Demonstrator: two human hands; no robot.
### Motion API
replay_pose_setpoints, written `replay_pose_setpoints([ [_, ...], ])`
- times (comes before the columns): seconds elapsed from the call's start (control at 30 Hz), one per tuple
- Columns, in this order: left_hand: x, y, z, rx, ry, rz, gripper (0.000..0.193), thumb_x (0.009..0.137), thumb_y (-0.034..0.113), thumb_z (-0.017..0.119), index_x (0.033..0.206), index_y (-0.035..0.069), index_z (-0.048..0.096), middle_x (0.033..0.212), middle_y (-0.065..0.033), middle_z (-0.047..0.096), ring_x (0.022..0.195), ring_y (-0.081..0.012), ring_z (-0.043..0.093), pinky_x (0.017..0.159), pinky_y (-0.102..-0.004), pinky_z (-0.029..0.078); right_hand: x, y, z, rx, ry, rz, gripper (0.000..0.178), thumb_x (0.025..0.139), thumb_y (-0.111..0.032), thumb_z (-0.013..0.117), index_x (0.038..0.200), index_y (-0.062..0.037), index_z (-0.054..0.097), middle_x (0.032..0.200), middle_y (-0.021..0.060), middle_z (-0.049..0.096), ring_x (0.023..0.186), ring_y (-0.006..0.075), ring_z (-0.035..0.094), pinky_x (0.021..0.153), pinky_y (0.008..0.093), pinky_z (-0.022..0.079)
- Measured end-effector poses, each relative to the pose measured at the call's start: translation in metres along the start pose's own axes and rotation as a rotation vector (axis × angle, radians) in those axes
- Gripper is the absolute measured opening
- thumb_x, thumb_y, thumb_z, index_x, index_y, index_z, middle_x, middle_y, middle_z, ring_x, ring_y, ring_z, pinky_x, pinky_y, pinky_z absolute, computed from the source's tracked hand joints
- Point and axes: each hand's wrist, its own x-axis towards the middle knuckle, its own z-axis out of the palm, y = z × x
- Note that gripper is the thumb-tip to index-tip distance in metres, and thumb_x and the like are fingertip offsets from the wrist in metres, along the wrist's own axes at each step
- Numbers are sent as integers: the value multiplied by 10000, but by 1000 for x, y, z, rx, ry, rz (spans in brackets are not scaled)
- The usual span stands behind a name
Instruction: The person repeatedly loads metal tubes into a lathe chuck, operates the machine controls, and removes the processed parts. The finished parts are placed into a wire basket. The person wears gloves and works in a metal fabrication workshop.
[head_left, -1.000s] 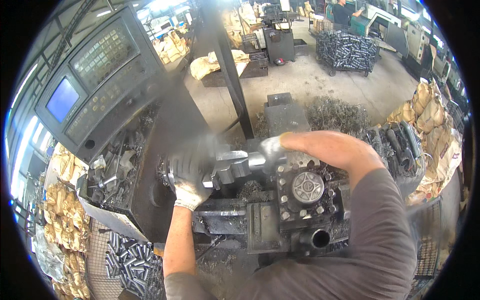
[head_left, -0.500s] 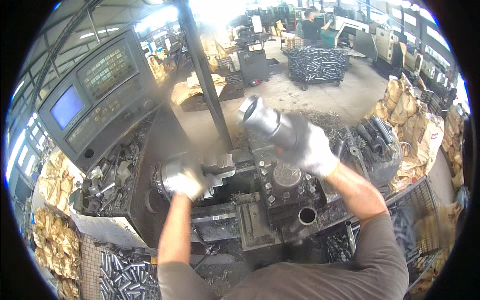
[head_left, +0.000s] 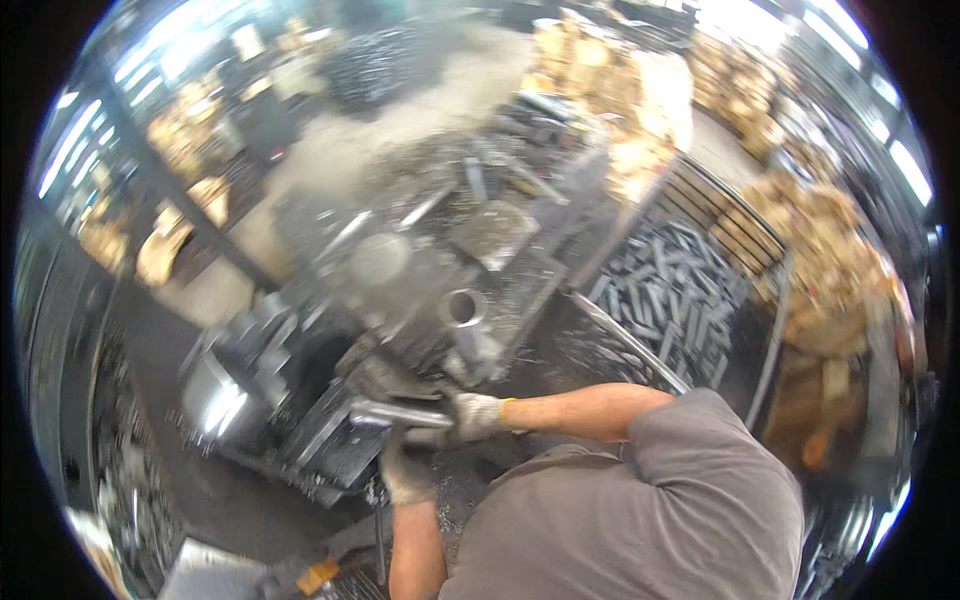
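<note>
A shiny metal tube (head_left: 385,413) lies crosswise close in front of my body, above the dark machine bed. My right hand (head_left: 477,416), in a whitish work glove, is closed around the tube's right end. Just below the tube is my left hand (head_left: 407,474), also gloved, its fingers reaching up to the tube's underside; blur hides how they are bent. To the left of both hands sits the lathe chuck (head_left: 215,395) with its stepped jaws. Beyond my right hand stands an open-ended hollow cylinder (head_left: 462,308) on the tool carriage.
A round-capped tool post (head_left: 380,260) rises in the middle. Loose metal parts lie on the ledge (head_left: 530,125) behind. At the right, a wire-sided cart (head_left: 735,220) holds many grey tubes (head_left: 670,290). Brown paper-wrapped stacks (head_left: 810,250) stand beyond it. Much is blurred.
My view has swung right and downward. My left hand has left the chuck and come close to my body. My right hand, which held a large cylindrical metal part raised, is now low at the tube.
</note>
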Motion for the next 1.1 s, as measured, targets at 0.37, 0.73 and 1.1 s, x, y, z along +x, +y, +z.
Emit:
replay_pose_setpoints([
  [0.37,-37,33,6,225,39,141,620,1112,540,441,1333,0,648,1221,-120,739,1069,-275,728,942,-446,612,-307,209,-179,621,831,947,296,912,-233,831,1127,-42,757,985,105,772,791,176,753,637,282,612],
  [0.73,-61,30,40,-145,-295,-125,608,1075,555,580,1494,116,543,1227,-57,713,1046,-254,748,901,-467,644,-59,-29,-149,-185,346,41,729,806,-397,878,1390,-48,615,1195,238,754,978,365,774,916,448,607],
  [1.1,-42,47,-17,50,111,108,461,1084,479,592,1178,33,658,885,-118,720,739,-277,738,676,-409,646,35,-48,-3,-704,258,-339,494,891,-335,744,1251,-24,611,881,254,695,795,396,755,618,535,587],
])
